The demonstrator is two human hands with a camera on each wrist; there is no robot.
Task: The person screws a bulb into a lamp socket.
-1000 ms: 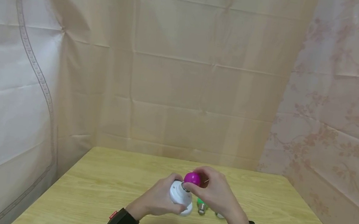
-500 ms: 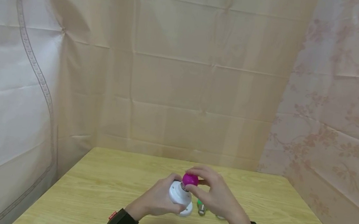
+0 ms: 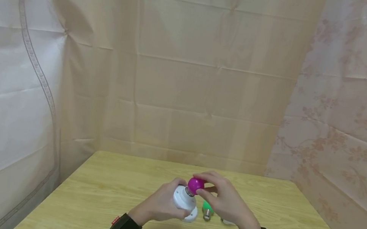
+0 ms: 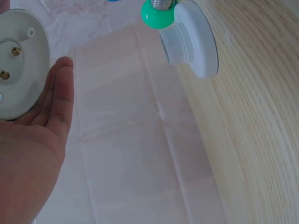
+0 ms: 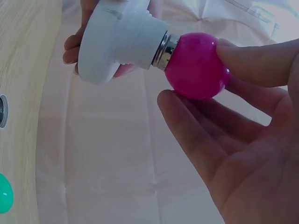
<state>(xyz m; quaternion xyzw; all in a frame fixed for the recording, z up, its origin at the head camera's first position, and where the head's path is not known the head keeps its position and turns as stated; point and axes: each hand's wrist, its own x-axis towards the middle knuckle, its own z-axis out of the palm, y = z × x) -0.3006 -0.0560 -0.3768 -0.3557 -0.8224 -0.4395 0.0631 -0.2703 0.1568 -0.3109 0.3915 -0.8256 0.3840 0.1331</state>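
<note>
My left hand (image 3: 165, 203) grips a white lamp holder (image 3: 181, 197) by its round base, raised off the table and tilted. Brass screws show on the holder's back (image 4: 21, 60) in the left wrist view. My right hand (image 3: 226, 198) pinches a magenta light bulb (image 5: 198, 65) between thumb and fingers. Its metal screw base (image 5: 166, 50) sits partly inside the holder's mouth; how deep the thread goes is hidden. On the table below, a second white lamp holder (image 4: 198, 39) rests close to a green bulb (image 3: 207, 209).
A pale wood-grain table (image 3: 120, 183) lies under the hands. Partly behind my right wrist is a small white item (image 3: 227, 222), too covered to name. A blue sliver (image 4: 113, 0) shows at the left wrist view's top edge. Cloth curtains (image 3: 187, 84) enclose the table.
The magenta bulb's base has come into line with the holder's mouth, and my right fingers have shifted around the bulb. My right wrist has moved slightly right; the left hand stays nearly still.
</note>
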